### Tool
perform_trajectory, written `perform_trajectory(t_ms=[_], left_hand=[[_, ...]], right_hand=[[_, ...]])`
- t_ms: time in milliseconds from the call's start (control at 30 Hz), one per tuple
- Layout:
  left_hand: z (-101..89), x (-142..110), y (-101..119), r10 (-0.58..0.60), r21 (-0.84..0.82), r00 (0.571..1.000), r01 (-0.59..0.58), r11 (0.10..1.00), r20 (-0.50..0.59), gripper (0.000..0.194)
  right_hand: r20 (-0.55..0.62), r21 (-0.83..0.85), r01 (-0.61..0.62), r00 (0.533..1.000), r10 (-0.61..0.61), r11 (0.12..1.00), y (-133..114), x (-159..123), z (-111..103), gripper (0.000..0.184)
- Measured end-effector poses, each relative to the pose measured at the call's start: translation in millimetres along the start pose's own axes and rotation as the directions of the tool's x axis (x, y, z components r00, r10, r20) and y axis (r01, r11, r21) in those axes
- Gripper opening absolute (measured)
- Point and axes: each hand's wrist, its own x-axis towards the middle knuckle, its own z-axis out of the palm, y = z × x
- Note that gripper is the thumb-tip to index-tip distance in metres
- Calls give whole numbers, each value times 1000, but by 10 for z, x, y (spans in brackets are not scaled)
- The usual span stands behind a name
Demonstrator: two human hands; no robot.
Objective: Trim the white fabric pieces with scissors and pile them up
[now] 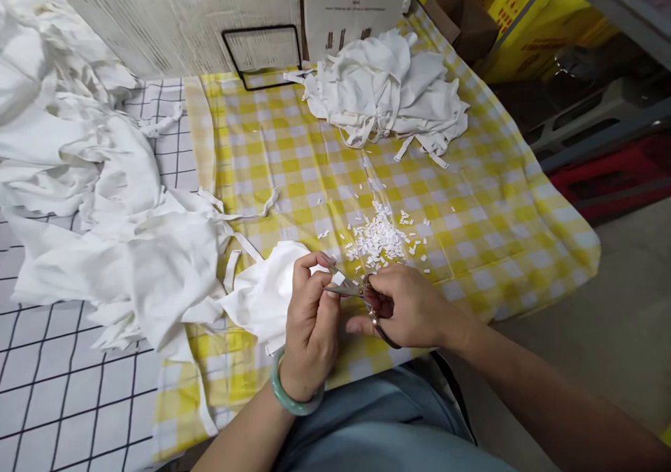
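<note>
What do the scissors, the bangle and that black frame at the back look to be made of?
Scissors: likely steel blades, given their grey metallic sheen.
Bangle: smooth, glossy green, perhaps jade, though glass or plastic could look the same.
Frame: thin, dark and rigid; coated metal or plastic, I can't tell.

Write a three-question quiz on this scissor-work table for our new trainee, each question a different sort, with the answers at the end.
1. Which hand holds the scissors?
2. True or false: the green bangle is on the right wrist.
3. The pile of small white clippings lies on:
a) the black wire frame
b) the yellow-and-white checked tablecloth
c) the red object under the shelf

Key: 1. The right hand; 2. False; 3. b
</note>
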Motion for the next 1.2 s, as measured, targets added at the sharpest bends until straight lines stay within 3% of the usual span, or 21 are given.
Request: perform_trajectory(t_ms=[700, 1000, 1200], left_hand=[[42, -20, -30, -29, 12, 999, 29, 1000, 38, 24], [59, -21, -41, -4, 47, 998, 1, 999, 55, 24], [159, 62, -15, 22, 112, 994, -34, 993, 104, 25]], right_hand=[[-25, 44, -11, 1000, 12, 999, -7, -8, 9, 43], [11, 54, -80, 997, 80, 995, -8, -19, -5, 46], [-60, 54, -129, 989, 132, 990, 102, -104, -8, 44]])
